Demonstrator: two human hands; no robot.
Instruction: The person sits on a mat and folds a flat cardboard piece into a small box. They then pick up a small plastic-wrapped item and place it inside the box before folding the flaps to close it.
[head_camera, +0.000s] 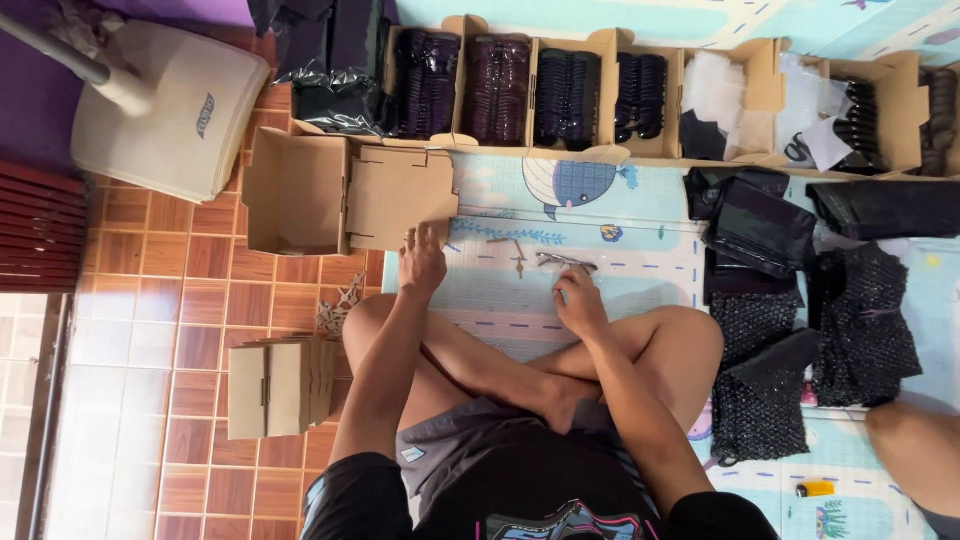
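I sit cross-legged on a pale patterned play mat (640, 215). My left hand (423, 262) rests with spread fingers on the lower edge of an open brown cardboard box (345, 192) that lies at the mat's left edge. My right hand (578, 300) lies on the mat with its fingertips at a pair of thin-framed glasses (566, 262). A second small dark item (516, 252) lies on the mat between my hands. Whether the right fingers pinch the glasses is unclear.
A row of cardboard trays (560, 95) filled with dark glasses runs along the far side. Black pouches (760, 230) and black bubble-wrap bags (800, 350) lie at right. A stack of flat boxes (280, 385) sits at my left, a fan base (165, 110) at top left. Another person's knee (915, 440) shows at right.
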